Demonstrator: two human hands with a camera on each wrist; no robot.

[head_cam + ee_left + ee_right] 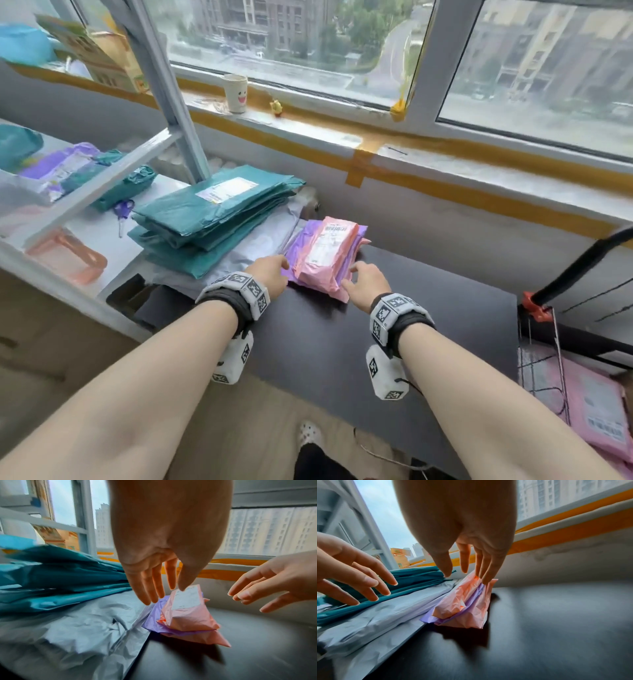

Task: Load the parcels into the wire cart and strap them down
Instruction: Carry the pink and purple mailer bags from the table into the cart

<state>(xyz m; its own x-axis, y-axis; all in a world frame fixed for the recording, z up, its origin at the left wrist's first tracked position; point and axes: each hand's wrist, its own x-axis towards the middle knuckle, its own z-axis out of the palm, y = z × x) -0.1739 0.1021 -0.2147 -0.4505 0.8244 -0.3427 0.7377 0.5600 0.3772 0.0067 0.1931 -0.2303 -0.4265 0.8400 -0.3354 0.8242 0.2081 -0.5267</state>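
A small stack of pink and purple mailer bags [327, 253] lies on the dark table [428, 329]. The left hand [269, 272] and right hand [366, 284] flank it with straight fingers, seemingly not touching. The wire cart [544, 370] is cut off at right.

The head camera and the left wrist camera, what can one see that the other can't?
Only the head view shows the wire cart, with a pink parcel already inside, and the paper cup on the windowsill. Only the left wrist view shows the open palm of the left hand. Both show the pink and purple parcels, the teal parcels and the open right hand.
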